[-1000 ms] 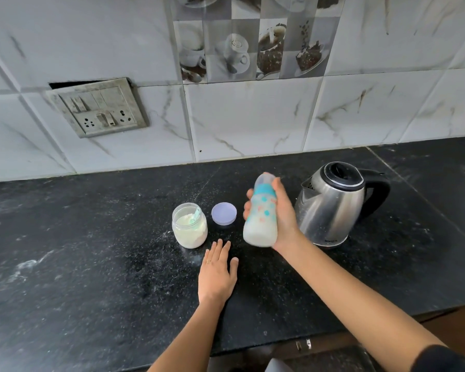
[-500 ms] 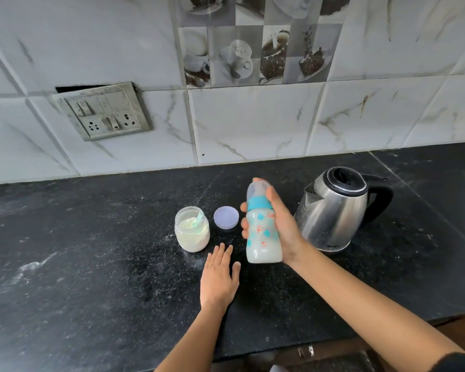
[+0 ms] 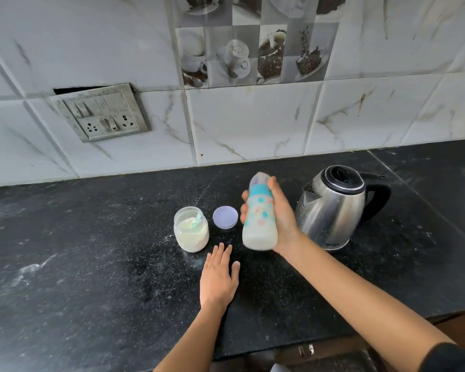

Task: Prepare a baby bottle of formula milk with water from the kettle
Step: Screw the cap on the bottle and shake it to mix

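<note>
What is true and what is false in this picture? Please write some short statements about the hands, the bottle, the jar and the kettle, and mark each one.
1. The right hand grips the baby bottle, which holds white liquid. True.
2. The kettle stands to the right of the bottle. True.
3. The left hand holds a spoon. False: it rests open on the counter and holds nothing.
4. The formula jar is closed. False: it is open, and its lid lies on the counter beside it.
</note>
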`<state>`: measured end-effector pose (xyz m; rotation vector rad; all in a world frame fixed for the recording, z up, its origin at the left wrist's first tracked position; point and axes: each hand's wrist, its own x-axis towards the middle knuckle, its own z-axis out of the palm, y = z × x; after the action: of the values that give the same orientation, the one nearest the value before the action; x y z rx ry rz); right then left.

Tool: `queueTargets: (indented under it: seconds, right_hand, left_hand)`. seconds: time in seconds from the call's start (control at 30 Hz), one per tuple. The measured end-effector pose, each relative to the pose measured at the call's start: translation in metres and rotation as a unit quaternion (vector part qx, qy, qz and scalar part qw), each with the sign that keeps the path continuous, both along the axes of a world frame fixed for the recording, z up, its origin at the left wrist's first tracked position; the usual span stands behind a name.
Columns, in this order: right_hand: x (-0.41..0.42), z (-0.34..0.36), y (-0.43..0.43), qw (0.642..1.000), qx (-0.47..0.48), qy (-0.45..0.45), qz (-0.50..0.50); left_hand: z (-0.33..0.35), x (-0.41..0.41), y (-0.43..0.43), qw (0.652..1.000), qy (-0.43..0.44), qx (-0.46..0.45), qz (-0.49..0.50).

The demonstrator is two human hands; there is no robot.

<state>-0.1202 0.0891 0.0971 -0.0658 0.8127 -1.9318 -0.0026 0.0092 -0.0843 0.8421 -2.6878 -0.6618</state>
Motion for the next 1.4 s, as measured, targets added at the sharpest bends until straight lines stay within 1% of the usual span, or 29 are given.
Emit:
queueTargets:
  seconds: [0.07,0.1,0.13,0.2,0.23,0.27,0.37,0.4,0.43,0.5,0.53,0.57,0.67,0.7,0.83,1.0,1.03,1.13,1.17,1.27,1.3,1.33,1.4]
  right_hand:
    - [0.008,-0.006,0.004,0.997,0.026,0.057,0.039]
    - [0.008,-0.003,0.005,0.997,0.023,0.067,0.040]
    - [0.003,-0.001,0.003,0.998,0.011,0.056,0.024]
    - [-0.009,0.009,0.002,0.999,-0.014,-0.001,-0.033]
    - [-0.011,0.011,0.002,0.999,-0.018,-0.016,-0.043]
    - [-0.009,0.010,0.003,0.999,-0.015,-0.006,-0.030]
    - [0.008,-0.001,0.009,0.997,0.021,0.072,0.034]
    - [0.009,-0.002,0.009,0.996,0.019,0.080,0.039]
    - [0.005,0.000,0.006,0.998,0.008,0.064,0.027]
    - [-0.007,0.005,0.002,0.999,-0.024,-0.003,-0.022]
    - [-0.008,0.007,0.001,0.999,-0.032,-0.022,-0.031]
    - [-0.006,0.007,0.000,0.999,-0.033,-0.014,-0.022]
    - [0.014,0.004,0.005,0.996,-0.005,0.068,0.051]
    - [0.015,0.006,0.005,0.995,-0.005,0.073,0.060]
    - [-0.009,0.014,0.000,0.999,-0.048,-0.008,-0.021]
    - [0.008,0.004,0.009,0.998,-0.003,0.042,0.045]
    - [0.004,0.003,0.008,0.999,-0.009,0.031,0.034]
    - [-0.009,0.007,0.001,0.998,-0.027,-0.041,-0.028]
    - [-0.008,0.005,0.002,0.999,-0.024,-0.037,-0.017]
    - [0.011,0.001,0.005,0.998,0.008,0.031,0.062]
    - [0.012,0.003,0.005,0.997,0.008,0.038,0.066]
    - [0.008,0.004,0.003,0.998,-0.004,0.023,0.051]
    - [-0.004,0.009,0.000,0.999,-0.040,-0.036,-0.004]
  left_hand:
    - [-0.001,0.000,0.000,1.000,-0.002,-0.002,-0.001]
    - [-0.001,0.000,0.000,1.000,-0.001,-0.004,-0.001]
    - [-0.001,0.000,0.000,1.000,-0.002,-0.005,0.000]
    - [-0.001,-0.001,0.000,1.000,-0.004,-0.003,0.000]
    - [-0.001,-0.001,0.000,1.000,-0.004,-0.002,0.001]
    - [-0.001,0.000,0.000,1.000,-0.004,-0.001,0.001]
    - [-0.002,0.000,0.000,1.000,-0.005,-0.002,-0.004]
    - [-0.002,0.000,0.000,1.000,-0.005,-0.004,-0.003]
    - [-0.001,0.000,-0.001,1.000,-0.006,-0.005,-0.002]
    - [-0.001,-0.001,-0.001,1.000,-0.006,-0.003,-0.001]
    - [-0.001,-0.001,-0.001,1.000,-0.005,-0.002,0.000]
    - [0.000,0.000,-0.001,1.000,-0.005,-0.001,0.001]
    - [-0.001,0.000,0.000,1.000,-0.009,0.002,-0.003]
    - [-0.001,0.000,0.000,1.000,-0.008,0.001,-0.002]
    - [-0.001,0.000,-0.001,1.000,-0.004,0.000,0.000]
    - [-0.003,0.000,-0.001,1.000,-0.005,-0.001,-0.001]
    - [-0.003,0.000,0.000,1.000,-0.005,0.000,-0.002]
    - [-0.004,0.000,-0.001,1.000,0.001,-0.001,-0.001]
    - [-0.004,0.000,0.000,1.000,0.001,0.000,-0.001]
    - [-0.004,0.001,-0.001,1.000,0.004,0.000,-0.003]
    - [-0.004,0.000,-0.001,1.000,0.006,0.000,-0.002]
    - [-0.004,0.000,-0.002,1.000,0.007,-0.001,-0.002]
    - [-0.004,-0.001,-0.002,1.000,0.007,-0.003,-0.003]
